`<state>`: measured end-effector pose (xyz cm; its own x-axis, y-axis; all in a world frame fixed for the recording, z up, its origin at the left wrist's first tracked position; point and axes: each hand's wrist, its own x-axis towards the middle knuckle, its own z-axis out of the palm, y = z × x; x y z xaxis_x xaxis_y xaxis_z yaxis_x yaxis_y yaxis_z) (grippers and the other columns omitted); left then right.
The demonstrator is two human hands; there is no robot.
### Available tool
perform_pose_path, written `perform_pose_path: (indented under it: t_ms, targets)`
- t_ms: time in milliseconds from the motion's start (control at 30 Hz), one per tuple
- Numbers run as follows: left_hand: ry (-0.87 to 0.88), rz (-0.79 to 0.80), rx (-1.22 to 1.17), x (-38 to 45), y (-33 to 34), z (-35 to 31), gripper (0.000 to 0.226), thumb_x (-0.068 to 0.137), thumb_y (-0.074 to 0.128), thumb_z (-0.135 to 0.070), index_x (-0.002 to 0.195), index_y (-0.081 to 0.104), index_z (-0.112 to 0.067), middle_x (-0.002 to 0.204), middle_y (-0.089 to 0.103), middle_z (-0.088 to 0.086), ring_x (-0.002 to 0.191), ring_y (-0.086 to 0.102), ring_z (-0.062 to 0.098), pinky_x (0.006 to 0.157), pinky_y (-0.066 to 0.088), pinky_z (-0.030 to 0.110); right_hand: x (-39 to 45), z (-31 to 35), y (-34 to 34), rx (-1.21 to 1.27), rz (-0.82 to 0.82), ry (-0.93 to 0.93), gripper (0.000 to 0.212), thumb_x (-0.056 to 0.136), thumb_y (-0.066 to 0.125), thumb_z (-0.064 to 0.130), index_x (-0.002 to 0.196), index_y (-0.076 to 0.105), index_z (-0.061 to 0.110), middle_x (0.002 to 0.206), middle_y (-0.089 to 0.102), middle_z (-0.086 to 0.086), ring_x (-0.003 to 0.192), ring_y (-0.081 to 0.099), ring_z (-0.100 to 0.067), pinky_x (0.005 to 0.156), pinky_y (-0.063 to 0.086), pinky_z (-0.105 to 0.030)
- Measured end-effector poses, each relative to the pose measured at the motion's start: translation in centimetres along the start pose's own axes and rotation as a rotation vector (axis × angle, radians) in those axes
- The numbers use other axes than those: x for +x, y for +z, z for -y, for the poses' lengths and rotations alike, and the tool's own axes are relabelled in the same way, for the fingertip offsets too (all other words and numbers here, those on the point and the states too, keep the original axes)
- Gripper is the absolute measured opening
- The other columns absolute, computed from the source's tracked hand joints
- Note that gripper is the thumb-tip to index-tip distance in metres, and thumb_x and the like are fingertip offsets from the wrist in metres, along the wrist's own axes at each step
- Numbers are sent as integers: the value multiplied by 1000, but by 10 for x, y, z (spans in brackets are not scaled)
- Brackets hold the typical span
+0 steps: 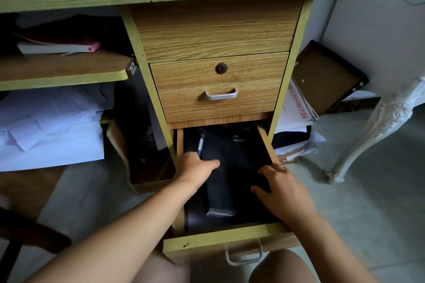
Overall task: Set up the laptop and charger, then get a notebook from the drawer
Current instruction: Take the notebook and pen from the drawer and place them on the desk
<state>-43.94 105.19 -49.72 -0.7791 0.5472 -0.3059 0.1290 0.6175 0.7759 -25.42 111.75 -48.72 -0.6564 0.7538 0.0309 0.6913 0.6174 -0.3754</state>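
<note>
Knees aside, both hands were in the open bottom drawer (230, 244) at lower centre, left hand (195, 167) and right hand (279, 187) spread flat on the black notebook (230, 167), so the notebook-fetching step, next probably needing a proper grip to lift it.

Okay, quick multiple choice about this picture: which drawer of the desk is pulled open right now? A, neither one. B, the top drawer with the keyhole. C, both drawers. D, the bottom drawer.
D: the bottom drawer is pulled out, with both hands, left hand and right hand, reaching into it onto a black notebook, while the top drawer with the keyhole sits flush and closed.
</note>
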Motion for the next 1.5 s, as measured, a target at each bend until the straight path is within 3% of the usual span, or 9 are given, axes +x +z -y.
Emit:
perform_pose_path:
  t_ms: [233, 400, 533, 667, 767, 867, 1133, 1267, 1500]
  targets:
    - [28, 48, 217, -11, 0, 3, 50, 67, 71, -47, 91, 49, -10, 91, 59, 6, 82, 58, 25, 67, 49, 34, -2, 3, -2, -15, -28, 27, 43, 81, 58, 43, 117, 51, 22, 118, 56, -4, 106, 54, -26, 79, 47, -35]
    - [224, 24, 376, -15, 7, 8, 75, 83, 59, -38, 140, 12, -24, 118, 60, 12, 96, 61, 32, 72, 46, 33, -2, 5, -2, -24, -7, 34, 45, 80, 59, 46, 119, 51, 24, 119, 57, -2, 106, 54, -24, 79, 47, -34]
    - [201, 159, 63, -12, 0, 14, 45, 89, 51, -23, 128, 31, -34, 115, 56, 8, 75, 55, 19, 74, 47, 36, 0, 7, -2, -14, 17, 67, 45, 81, 59, 45, 120, 51, 23, 120, 58, -5, 106, 56, -25, 80, 46, -34]
    - [173, 189, -202, -8, -14, 17, 37, 89, 52, -17, 120, 41, -35, 110, 47, -8, 73, 42, -4, 60, 33, 17, 4, 15, -3, -37, 51, 115, 44, 84, 55, 46, 121, 51, 21, 121, 57, -7, 108, 55, -27, 81, 46, -36]
    - [58, 193, -304, -11, -40, 9, 37, 88, 55, -18, 121, 45, -34, 97, 50, -13, 82, 48, -2, 65, 34, 18, 10, 29, -10, 98, 60, 177, 45, 86, 52, 47, 119, 53, 17, 118, 60, -10, 106, 55, -29, 82, 45, -36]
    - [5, 257, -304, -26, -66, -2, 37, 88, 55, -17, 120, 46, -35, 118, 46, -7, 108, 48, 12, 86, 32, 28, 15, 43, -27, 202, 116, 318, 54, 79, 59, 51, 121, 51, 19, 119, 61, -10, 105, 57, -31, 76, 40, -31]
    - [-55, 363, -297, -77, -125, -42, 32, 87, 56, -18, 112, 49, -37, 124, 45, -6, 111, 43, 11, 91, 28, 30, 7, 60, -101, 795, 390, 802, 78, 64, 74, 53, 126, 41, 22, 88, 57, 6, 75, 62, -16, 48, 51, -20]
    - [-60, 401, -240, -98, -152, -70, 18, 90, 53, -22, 98, 51, -39, 105, 51, -12, 93, 46, -4, 78, 34, 27, -7, 79, -143, 834, 353, 695, 73, 60, 81, 42, 122, 44, 30, 90, 59, 14, 76, 63, -10, 50, 49, -18]
    - [-32, 407, 6, -152, -202, -135, 11, 94, 43, -26, 89, 51, -31, 71, 47, 1, 57, 41, 11, 42, 34, 8, -34, 115, -237, 974, 208, 590, 84, 64, 82, 23, 132, 35, 37, 90, 62, 17, 67, 65, 6, 45, 47, -9]
